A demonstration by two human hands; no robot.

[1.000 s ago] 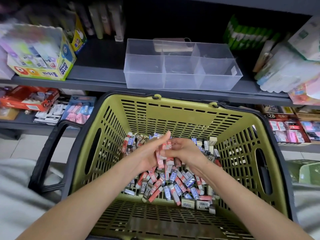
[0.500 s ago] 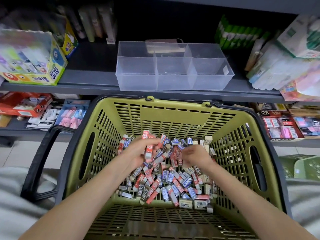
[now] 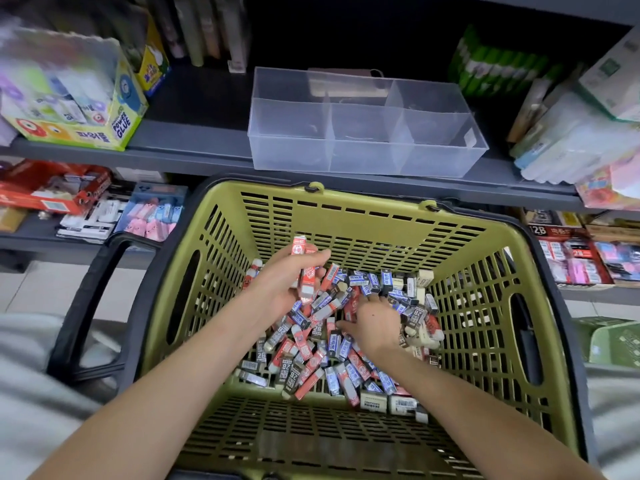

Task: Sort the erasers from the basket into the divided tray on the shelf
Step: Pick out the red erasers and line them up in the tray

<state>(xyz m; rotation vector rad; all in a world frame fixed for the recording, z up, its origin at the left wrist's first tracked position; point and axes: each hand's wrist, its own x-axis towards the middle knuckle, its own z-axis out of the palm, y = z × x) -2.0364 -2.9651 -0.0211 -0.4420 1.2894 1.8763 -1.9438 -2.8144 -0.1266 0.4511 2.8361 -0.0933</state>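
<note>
An olive-green basket (image 3: 367, 220) holds a heap of erasers (image 3: 311, 362) in red, blue and dark sleeves. My left hand (image 3: 284, 285) is raised above the heap and grips a few red erasers (image 3: 303, 268), which stick up between its fingers. My right hand (image 3: 375, 323) reaches down into the heap with its fingers among the erasers; its fingertips are hidden. The clear divided tray (image 3: 363, 157) stands on the grey shelf just behind the basket, and its compartments look empty.
A yellow glue box (image 3: 79, 109) stands on the shelf left of the tray, and stacked packets (image 3: 571, 133) sit to its right. The basket's black handle (image 3: 93, 306) hangs at the left. Lower shelves hold more stationery.
My two hands have parted. The left has lifted up and to the left with red erasers, and the right has dropped into the heap. The camera has tilted slightly.
</note>
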